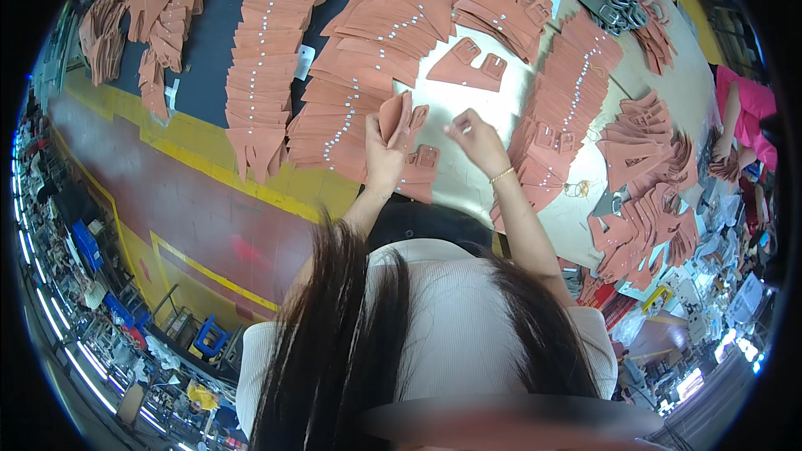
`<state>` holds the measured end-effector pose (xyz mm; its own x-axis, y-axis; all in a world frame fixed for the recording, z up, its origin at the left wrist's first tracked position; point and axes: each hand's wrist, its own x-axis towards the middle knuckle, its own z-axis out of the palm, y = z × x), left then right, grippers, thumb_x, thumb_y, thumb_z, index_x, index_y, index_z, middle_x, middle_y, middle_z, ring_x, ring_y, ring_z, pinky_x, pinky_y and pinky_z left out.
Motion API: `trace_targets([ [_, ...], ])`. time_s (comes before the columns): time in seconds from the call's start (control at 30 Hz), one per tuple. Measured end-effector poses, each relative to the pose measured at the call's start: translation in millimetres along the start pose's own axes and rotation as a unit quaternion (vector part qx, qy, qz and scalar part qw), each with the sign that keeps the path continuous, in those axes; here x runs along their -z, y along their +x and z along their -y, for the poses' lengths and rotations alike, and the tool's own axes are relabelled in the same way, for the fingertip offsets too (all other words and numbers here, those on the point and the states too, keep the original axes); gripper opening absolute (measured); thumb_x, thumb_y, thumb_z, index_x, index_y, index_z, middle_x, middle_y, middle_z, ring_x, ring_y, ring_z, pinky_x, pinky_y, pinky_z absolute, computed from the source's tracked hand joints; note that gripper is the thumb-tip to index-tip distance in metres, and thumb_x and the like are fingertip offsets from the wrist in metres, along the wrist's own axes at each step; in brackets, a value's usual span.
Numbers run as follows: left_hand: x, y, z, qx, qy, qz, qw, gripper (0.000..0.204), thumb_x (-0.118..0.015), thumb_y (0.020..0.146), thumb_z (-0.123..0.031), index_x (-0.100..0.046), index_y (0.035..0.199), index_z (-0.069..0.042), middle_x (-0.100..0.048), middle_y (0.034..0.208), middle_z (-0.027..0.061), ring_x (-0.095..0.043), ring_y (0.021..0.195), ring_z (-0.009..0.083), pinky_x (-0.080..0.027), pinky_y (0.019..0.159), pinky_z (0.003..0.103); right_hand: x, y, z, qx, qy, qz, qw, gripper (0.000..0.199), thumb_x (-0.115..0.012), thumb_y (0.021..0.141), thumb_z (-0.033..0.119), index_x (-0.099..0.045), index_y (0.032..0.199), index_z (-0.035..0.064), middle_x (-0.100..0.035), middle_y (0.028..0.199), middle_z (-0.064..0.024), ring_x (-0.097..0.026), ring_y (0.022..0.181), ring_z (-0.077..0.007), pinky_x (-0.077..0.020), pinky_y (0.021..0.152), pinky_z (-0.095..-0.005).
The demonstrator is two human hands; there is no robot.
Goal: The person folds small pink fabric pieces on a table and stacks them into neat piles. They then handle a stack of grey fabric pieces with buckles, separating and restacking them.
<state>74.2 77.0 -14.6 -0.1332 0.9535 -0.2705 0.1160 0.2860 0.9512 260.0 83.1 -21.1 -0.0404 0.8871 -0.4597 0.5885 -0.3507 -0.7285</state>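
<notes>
Basically, your left hand (384,159) is gripping a folded bunch of terracotta panels (393,117), thumb on one side and fingers wrapped round the other, held up above the near side of the pale tabletop (505,104). Just right of it lies a terracotta piece with a buckle-shaped tab (428,155). Your right hand (480,144) hangs over the bare stretch, well apart from the bunch, its fingers half curled and blurred; whether they pinch anything can't be made out. A gold bracelet (502,175) circles that wrist. Beyond it, a loose panel with two buckle-shaped tabs (458,69) lies flat. To your left spreads a white-dotted overlapping row of panels (347,129); at the far right, a co-worker's hand (658,2) is near a dark green stack with metal buckles (608,4).
</notes>
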Motion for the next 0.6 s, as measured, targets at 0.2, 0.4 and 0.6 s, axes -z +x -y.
trace_targets([
  [0.2, 4.8, -8.9, -24.5, 0.046, -0.076, -0.010, 0.996, 0.039, -0.060, 0.078, 0.008, -0.038, 0.109, -0.001, -0.050, 0.109, 0.0111, -0.052, 0.102, 0.0160, -0.051, 0.075, 0.025, -4.1, 62.7, 14.8, 0.084, 0.007, -0.046, 0.995, 0.021, -0.061, 0.083, 0.021, -0.060, 0.088, 0.0012, -0.063, 0.085, -0.0151, -0.063, 0.078, -0.0284, -0.0492, 0.071, -0.0365],
  [0.4, 17.9, -10.5, -1.9, -0.002, -0.033, -0.016, 0.999, 0.042, -0.059, 0.079, 0.008, -0.039, 0.115, -0.001, -0.052, 0.112, 0.0115, -0.054, 0.102, 0.0168, -0.046, 0.084, 0.028, -47.3, 101.8, 19.4, 0.151, -0.045, -0.041, 0.987, 0.025, -0.053, 0.085, 0.013, -0.060, 0.107, 0.0049, -0.060, 0.097, -0.0170, -0.060, 0.089, -0.0326, -0.0475, 0.080, -0.0406],
  [0.6, 41.6, -6.2, 35.8, 0.130, -0.073, 0.042, 0.988, 0.033, -0.058, 0.080, 0.006, -0.055, 0.112, 0.002, -0.062, 0.106, 0.0075, -0.056, 0.098, 0.0143, -0.043, 0.087, 0.029, -73.7, 101.0, 21.3, 0.162, -0.064, -0.009, 0.985, 0.031, -0.050, 0.085, 0.014, -0.058, 0.114, 0.0075, -0.058, 0.103, -0.0166, -0.059, 0.091, -0.0338, -0.0475, 0.083, -0.0423],
])
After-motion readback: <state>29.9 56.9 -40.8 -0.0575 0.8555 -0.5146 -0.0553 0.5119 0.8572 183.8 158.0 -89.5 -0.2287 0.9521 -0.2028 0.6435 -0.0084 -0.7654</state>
